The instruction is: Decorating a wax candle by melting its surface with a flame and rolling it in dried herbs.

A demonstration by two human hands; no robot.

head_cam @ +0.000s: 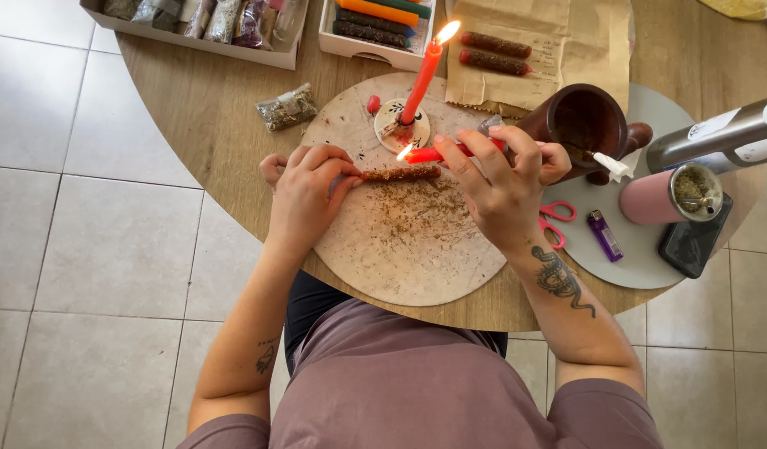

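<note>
My left hand [307, 193] is pinching one end of a herb-coated candle [402, 174], which lies flat on the round board [408, 266] right over a scatter of loose herbs [425, 212]. My right hand [501, 185] is closed around a lit red candle [440, 153], held sideways with its flame just above the coated one. So that's two flames going: the one in my hand and the tall red candle [422, 73] standing tilted in its little holder [392, 125] at the top of the board. Two more coated candles [494, 51] sit side by side on the brown paper [566, 41] further back. The white box [375, 46] holds a few more, one orange, one green and at least one coated; hard to count exactly since it's cut off. One small bag of herbs [289, 107] lies left of the board. Off to my right there's one mortar [581, 123], one pair of pink scissors [555, 221], one purple lighter [604, 234], one pink grinder [673, 194] full of herbs, and one phone [693, 241], all on or by a grey mat [641, 266].
</note>
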